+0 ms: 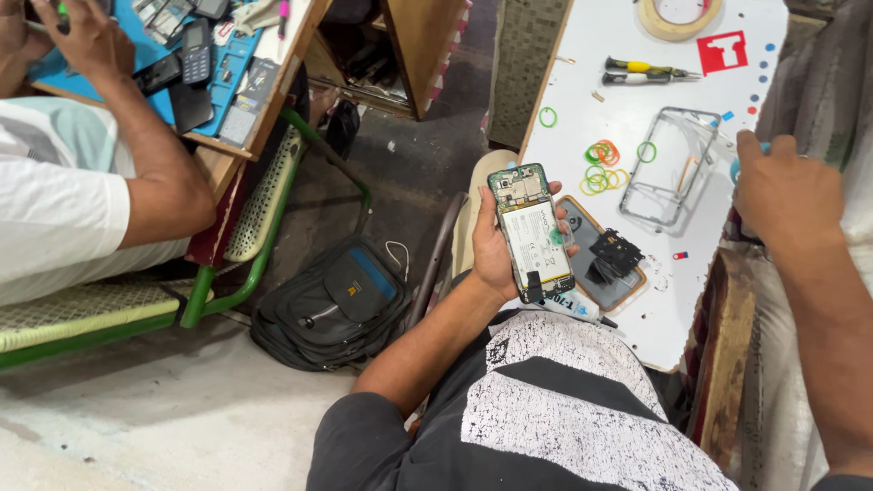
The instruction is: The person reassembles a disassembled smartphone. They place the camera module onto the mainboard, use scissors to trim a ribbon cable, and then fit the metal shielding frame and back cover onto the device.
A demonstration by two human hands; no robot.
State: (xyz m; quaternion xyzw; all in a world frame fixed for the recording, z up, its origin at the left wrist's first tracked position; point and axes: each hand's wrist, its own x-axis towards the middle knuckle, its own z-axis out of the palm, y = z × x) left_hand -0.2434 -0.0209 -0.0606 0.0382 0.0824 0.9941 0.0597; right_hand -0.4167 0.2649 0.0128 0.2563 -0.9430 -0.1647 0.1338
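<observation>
My left hand [496,250] grips an opened smartphone [532,232] with its back off, showing a green circuit board at the top and a white battery below. It hovers at the near left edge of the white worktable [582,100]. My right hand [784,193] rests at the table's right edge, fingers curled around something small and blue that is mostly hidden. A clear phone frame [673,164] lies just left of that hand. A dark phone back panel [602,256] with small black parts on it lies beside the held phone.
Coloured rubber bands [604,164], two screwdrivers [647,71] and a tape roll [677,16] lie on the table. A black backpack [336,300] sits on the floor. At left another person in a white shirt works at a blue mat [232,55] with phones, on a green bench [236,273].
</observation>
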